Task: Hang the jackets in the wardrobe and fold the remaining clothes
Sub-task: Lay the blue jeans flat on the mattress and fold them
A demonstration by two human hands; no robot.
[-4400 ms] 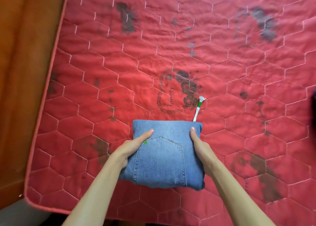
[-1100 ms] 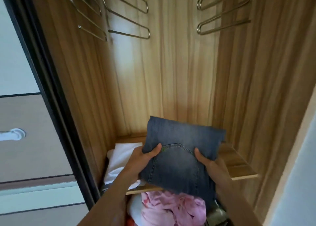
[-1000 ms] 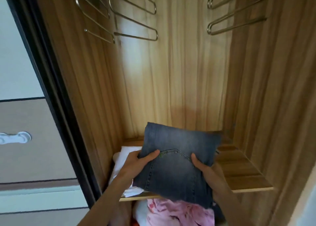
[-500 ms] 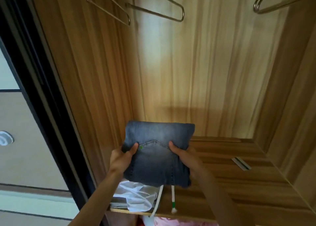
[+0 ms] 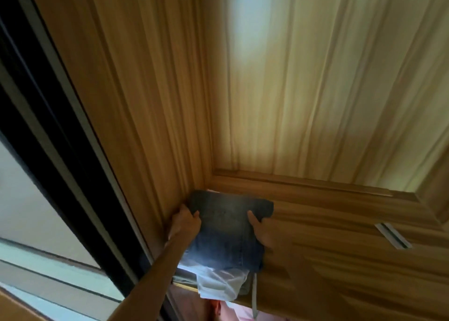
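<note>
The folded jeans are lying on a white garment in the left corner of the wardrobe shelf, against the side wall. The left hand is gripping their left edge and the right hand their right edge, thumbs on top and fingers tucked underneath.
</note>
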